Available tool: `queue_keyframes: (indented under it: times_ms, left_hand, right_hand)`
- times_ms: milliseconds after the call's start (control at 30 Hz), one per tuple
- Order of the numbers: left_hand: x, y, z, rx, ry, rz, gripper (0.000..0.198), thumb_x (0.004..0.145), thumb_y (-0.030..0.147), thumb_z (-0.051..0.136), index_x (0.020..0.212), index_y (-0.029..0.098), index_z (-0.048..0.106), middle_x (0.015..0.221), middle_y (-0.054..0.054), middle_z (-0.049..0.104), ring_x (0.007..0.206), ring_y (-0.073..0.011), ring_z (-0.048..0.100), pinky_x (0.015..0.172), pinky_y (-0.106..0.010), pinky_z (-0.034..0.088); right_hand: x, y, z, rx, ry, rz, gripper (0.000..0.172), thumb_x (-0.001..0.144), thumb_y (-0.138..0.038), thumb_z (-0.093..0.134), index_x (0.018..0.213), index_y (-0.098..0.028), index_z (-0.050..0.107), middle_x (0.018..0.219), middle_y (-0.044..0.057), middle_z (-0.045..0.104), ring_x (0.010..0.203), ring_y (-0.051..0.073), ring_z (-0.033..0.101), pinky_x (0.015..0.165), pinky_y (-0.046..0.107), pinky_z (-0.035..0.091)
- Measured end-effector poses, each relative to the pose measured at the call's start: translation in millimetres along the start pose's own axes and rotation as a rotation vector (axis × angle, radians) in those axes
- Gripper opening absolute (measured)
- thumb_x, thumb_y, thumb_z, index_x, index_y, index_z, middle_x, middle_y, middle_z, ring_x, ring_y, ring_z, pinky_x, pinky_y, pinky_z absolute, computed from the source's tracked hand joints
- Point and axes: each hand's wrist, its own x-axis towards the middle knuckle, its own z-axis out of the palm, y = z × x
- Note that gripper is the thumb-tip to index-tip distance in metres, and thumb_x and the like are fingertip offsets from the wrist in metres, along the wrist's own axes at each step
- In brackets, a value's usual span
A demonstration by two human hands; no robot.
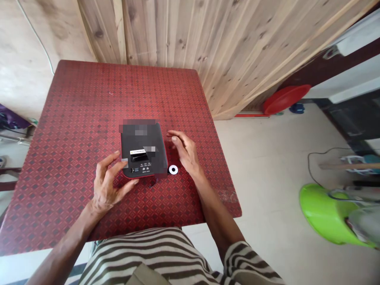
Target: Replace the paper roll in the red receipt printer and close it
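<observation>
From where I sit at the head camera's feed, I see a flat black device [141, 140] with a red rim lying on the red patterned table [118, 95], closer to the near edge than to the far one and a little right of midway between the sides. I judge it lies there because both hands reach it easily from the person's striped shirt [154, 249] at the near edge. Its face with the slot [139, 157] and white label [137, 152] is turned up, which seems to leave that opening in plain sight and within reach. The left hand [108, 184] is spread, gripping nothing: its fingertips are at the device's left side and its thumb is by the near side, a stance I read as steadying that corner, though I can't tell how firmly it touches. The right hand [188, 156] is loosely curled and apart from the device, toward the table's right edge; I make out nothing in its fingers. A small white ring [176, 170] lies just beside the device's near right corner, perhaps put there to be handy; whether it is attached, I cannot tell.
</observation>
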Motion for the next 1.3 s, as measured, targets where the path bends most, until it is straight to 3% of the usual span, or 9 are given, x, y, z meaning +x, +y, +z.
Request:
queue_keyframes:
  times_ms: [133, 400, 833, 1100, 1200, 1300]
  left_hand:
    - [-6, -6, 4.3, 0.002, 0.020, 0.069, 0.067, 0.083, 0.036, 0.087, 0.141, 0.019, 0.058, 0.136, -0.015, 0.065, 0.116, -0.0238, 0.069, 0.098, -0.036, 0.061]
    - [-3, -8, 6.8, -0.029, 0.041, 0.053, 0.069, 0.080, 0.041, 0.089, 0.138, 0.019, 0.060, 0.132, -0.014, 0.067, 0.113, -0.0228, 0.070, 0.095, -0.034, 0.061]
    - [-4, -6, 9.9, -0.158, 0.034, -0.116, 0.058, 0.079, 0.040, 0.091, 0.127, 0.025, 0.062, 0.131, -0.010, 0.068, 0.116, -0.0254, 0.070, 0.094, -0.042, 0.061]
    - [-3, -6, 12.6, -0.227, 0.018, -0.142, 0.055, 0.080, 0.040, 0.090, 0.124, 0.024, 0.063, 0.137, -0.012, 0.064, 0.123, -0.0266, 0.067, 0.099, -0.045, 0.061]
    - [-4, -7, 11.9, -0.209, 0.025, -0.113, 0.054, 0.082, 0.038, 0.088, 0.126, 0.023, 0.062, 0.134, -0.013, 0.065, 0.121, -0.0258, 0.066, 0.099, -0.044, 0.060]
    - [-5, -7, 11.6, -0.183, 0.028, -0.089, 0.053, 0.084, 0.038, 0.086, 0.128, 0.023, 0.062, 0.130, -0.013, 0.065, 0.117, -0.0247, 0.067, 0.096, -0.041, 0.060]
  right_hand:
    - [8, 22, 12, 0.039, -0.056, 0.025, 0.040, 0.104, -0.058, 0.054, 0.118, -0.027, 0.074, 0.119, 0.005, 0.079, 0.110, 0.023, 0.074, 0.099, 0.041, 0.056]
    - [6, 24, 15, 0.035, -0.020, 0.022, 0.036, 0.101, -0.056, 0.058, 0.112, -0.027, 0.076, 0.113, 0.005, 0.080, 0.103, 0.022, 0.075, 0.093, 0.039, 0.057]
    - [7, 26, 17, 0.036, -0.031, 0.049, 0.027, 0.099, -0.045, 0.061, 0.112, -0.025, 0.074, 0.110, 0.005, 0.080, 0.095, 0.020, 0.074, 0.086, 0.037, 0.058]
    - [8, 31, 21, 0.058, -0.026, 0.082, 0.033, 0.098, -0.052, 0.061, 0.113, -0.025, 0.073, 0.113, 0.006, 0.080, 0.098, 0.020, 0.075, 0.089, 0.037, 0.059]
    - [5, 21, 16, 0.053, -0.001, 0.058, 0.029, 0.100, -0.047, 0.061, 0.110, -0.024, 0.075, 0.108, 0.005, 0.081, 0.098, 0.020, 0.076, 0.090, 0.037, 0.059]
    - [-1, -11, 5, -0.072, 0.096, -0.099, 0.021, 0.102, -0.040, 0.063, 0.104, -0.025, 0.077, 0.101, 0.004, 0.081, 0.091, 0.018, 0.074, 0.084, 0.035, 0.059]
